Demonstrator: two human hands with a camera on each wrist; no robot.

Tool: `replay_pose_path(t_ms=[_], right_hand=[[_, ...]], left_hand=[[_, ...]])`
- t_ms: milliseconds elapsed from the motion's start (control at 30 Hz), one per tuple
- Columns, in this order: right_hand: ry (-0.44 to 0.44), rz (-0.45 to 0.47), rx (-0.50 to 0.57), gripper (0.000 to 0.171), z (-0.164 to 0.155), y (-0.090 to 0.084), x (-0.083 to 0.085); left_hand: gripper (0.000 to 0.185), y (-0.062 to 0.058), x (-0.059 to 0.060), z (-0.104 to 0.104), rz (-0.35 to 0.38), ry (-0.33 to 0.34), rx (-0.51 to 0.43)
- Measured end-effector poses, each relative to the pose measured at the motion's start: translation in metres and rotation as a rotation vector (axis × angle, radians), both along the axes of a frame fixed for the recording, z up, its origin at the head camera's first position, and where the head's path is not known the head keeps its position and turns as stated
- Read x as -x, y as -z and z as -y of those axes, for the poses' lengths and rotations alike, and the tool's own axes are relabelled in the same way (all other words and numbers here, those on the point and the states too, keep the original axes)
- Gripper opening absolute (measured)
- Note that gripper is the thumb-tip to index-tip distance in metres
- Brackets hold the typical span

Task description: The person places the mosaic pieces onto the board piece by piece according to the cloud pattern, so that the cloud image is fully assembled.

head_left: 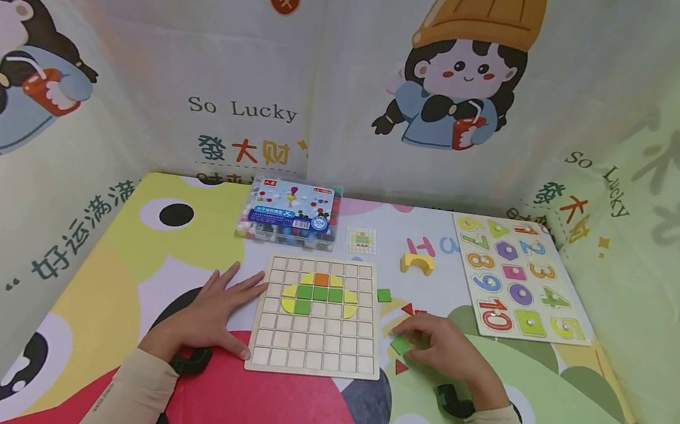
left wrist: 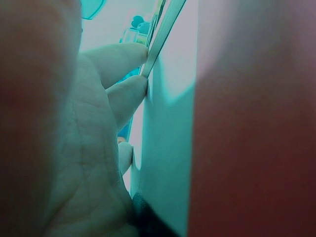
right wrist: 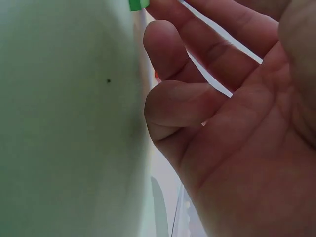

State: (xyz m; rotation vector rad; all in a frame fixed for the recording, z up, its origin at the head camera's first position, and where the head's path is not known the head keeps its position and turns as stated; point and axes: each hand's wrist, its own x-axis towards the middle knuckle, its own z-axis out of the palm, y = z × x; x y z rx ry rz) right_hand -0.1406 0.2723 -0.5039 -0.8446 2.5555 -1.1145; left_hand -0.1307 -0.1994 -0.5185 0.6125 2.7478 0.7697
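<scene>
On the cartoon-printed counter (head_left: pixel 124 267), the square wooden grid board (head_left: pixel 318 316) with its yellow, green and orange tile pattern sits between your hands. Your left hand (head_left: pixel 212 312) lies flat, fingers spread, touching the board's left edge. Your right hand (head_left: pixel 445 347) pinches a small green square tile (head_left: pixel 401 345) just right of the board.
</scene>
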Motion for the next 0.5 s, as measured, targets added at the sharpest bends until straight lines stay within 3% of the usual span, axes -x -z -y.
replay_pose_path(t_ms=[500], right_hand=[[0.026,0.032,-0.028,0.033,-0.0007,0.0015,-0.0001]], left_hand=[[0.126,0.0016,0.0004,0.0005,-0.001,-0.004,0.003]])
